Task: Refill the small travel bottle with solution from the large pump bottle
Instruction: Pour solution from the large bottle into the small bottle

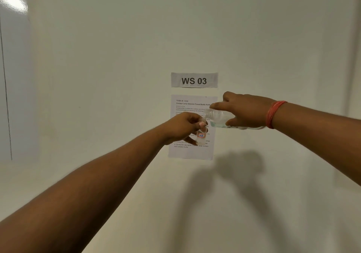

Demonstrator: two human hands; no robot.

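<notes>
My left hand (182,127) grips a small clear travel bottle (201,136) upright; it bears a red-framed label reading "7B" and its mouth is uncapped. My right hand (244,110) holds a large clear bottle (219,116) tipped on its side, open neck pointing left and touching or just above the small bottle's mouth. A little clear liquid lies along the large bottle's lower side. No pump head shows on it. Both hands are raised in front of the wall. A red thread band (274,114) circles my right wrist.
A "WS 03" sign (194,80) and a printed task sheet (192,151) are stuck to the pale wall behind my hands. A glossy board (13,57) hangs at the far left. Shadows of my arms fall on the pale surface below.
</notes>
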